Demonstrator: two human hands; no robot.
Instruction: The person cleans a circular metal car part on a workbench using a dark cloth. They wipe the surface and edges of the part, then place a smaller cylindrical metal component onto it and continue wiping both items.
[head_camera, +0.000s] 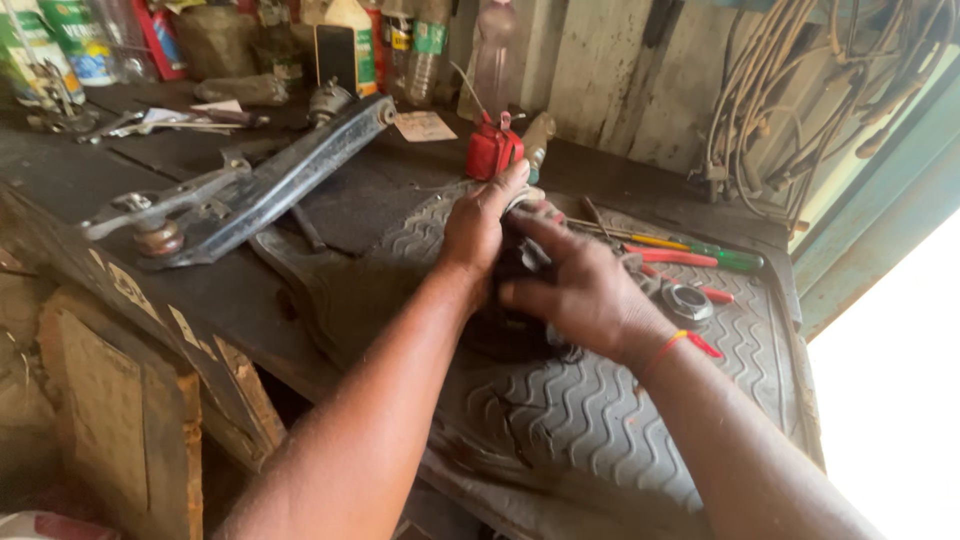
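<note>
Both my hands are wrapped around a dark greasy metal part that rests on a grey ribbed rubber mat. My left hand grips its far upper side, fingers curled over a pale round end of the part. My right hand presses on it from the right, with a red thread around the wrist. Most of the part is hidden under my hands.
A long dark suspension arm lies on the bench at left. Screwdrivers and a metal ring lie on the mat right of my hands. A red oil can and several bottles stand behind. Cables hang at upper right.
</note>
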